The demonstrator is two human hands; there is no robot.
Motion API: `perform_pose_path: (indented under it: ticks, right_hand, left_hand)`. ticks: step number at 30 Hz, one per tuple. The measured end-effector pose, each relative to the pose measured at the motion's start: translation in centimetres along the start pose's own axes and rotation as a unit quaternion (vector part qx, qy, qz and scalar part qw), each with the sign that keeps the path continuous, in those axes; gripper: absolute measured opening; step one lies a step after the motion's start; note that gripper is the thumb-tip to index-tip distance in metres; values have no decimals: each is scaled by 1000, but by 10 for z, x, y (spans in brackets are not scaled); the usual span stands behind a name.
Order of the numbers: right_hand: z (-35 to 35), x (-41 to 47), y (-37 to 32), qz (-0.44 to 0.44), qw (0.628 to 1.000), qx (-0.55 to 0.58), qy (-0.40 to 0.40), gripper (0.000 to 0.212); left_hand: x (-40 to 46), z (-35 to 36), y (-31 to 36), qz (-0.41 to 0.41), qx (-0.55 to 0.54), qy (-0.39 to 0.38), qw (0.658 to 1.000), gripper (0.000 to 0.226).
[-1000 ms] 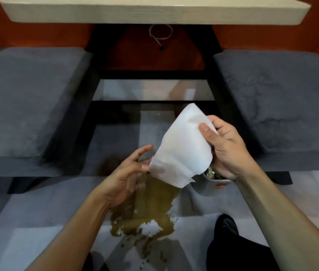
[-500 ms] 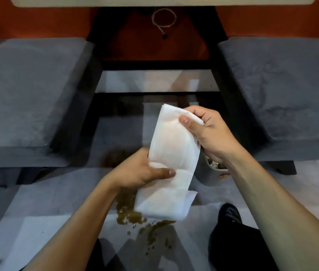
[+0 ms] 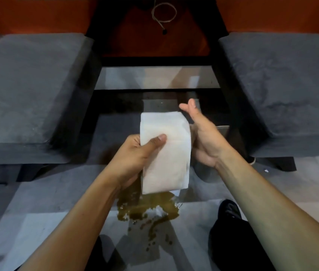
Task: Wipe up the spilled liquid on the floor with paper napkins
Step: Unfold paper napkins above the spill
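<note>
A folded white paper napkin [image 3: 166, 153] is held upright in the air above the floor. My left hand [image 3: 135, 153] grips its left edge, thumb pressed on the front. My right hand [image 3: 201, 137] is just to the right of the napkin with fingers spread, and it holds nothing. Below the napkin a brownish-yellow puddle of spilled liquid [image 3: 148, 210] spreads on the grey tiled floor, with small drops trailing toward me. The napkin's lower edge hides the puddle's far part.
Grey cushioned benches stand at left [image 3: 29, 90] and right [image 3: 284, 85], with a black table frame [image 3: 227, 90] between them. A cup [image 3: 223, 130] is partly hidden behind my right hand. My dark shoe [image 3: 229, 212] rests right of the puddle.
My right hand has let go of the napkin's top and opened beside it. My left hand keeps its grip, and the napkin has come up straighter and more folded.
</note>
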State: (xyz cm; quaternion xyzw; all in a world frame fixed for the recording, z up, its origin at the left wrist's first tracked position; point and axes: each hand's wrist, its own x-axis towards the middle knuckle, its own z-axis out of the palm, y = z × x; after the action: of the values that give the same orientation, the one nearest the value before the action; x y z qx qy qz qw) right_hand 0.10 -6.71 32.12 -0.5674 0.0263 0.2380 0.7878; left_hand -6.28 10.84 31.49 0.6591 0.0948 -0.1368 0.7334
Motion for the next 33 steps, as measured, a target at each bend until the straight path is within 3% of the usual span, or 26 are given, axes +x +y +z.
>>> perform_pose_path:
  ticks: [3,7,10,15,17,19,21,23,28,31,33]
  right_hand:
    - [0,-4,12,30,998,1,-62,86]
    - [-4,-7,21,-19,991,-114,-69,103]
    - [-4,-11,26,-70,977,-184,-81,100]
    - [-3,-15,23,-81,981,-152,-93,87]
    - [-4,-15,20,-77,983,-137,-96,83]
    - [-5,-15,18,-67,984,-129,-99,80]
    - [-6,-16,16,-60,983,-136,-109,81]
    - [-5,-17,13,-48,978,-158,-128,82]
    - [4,-20,12,-28,962,-203,-181,82]
    - [11,-20,11,-22,958,-213,-194,80]
    - [12,-20,11,-24,958,-215,-188,79]
  left_hand:
    - [3,0,-2,-16,-79,52,995,29]
    - [8,-4,-10,-4,-49,79,996,34]
    - [11,-4,-11,34,-12,133,990,37]
    - [4,-1,-9,96,29,241,965,80]
    - [1,-7,-5,120,79,209,967,102]
    - [-1,-16,0,81,217,138,963,110]
    - [-3,-23,2,13,375,87,923,109]
    - [-9,-21,6,0,460,56,886,96]
    - [-8,-29,5,-36,323,-34,945,68]
    - [-13,-31,-2,-64,193,-90,975,75]
    - [-17,-29,-5,-74,133,-42,987,89]
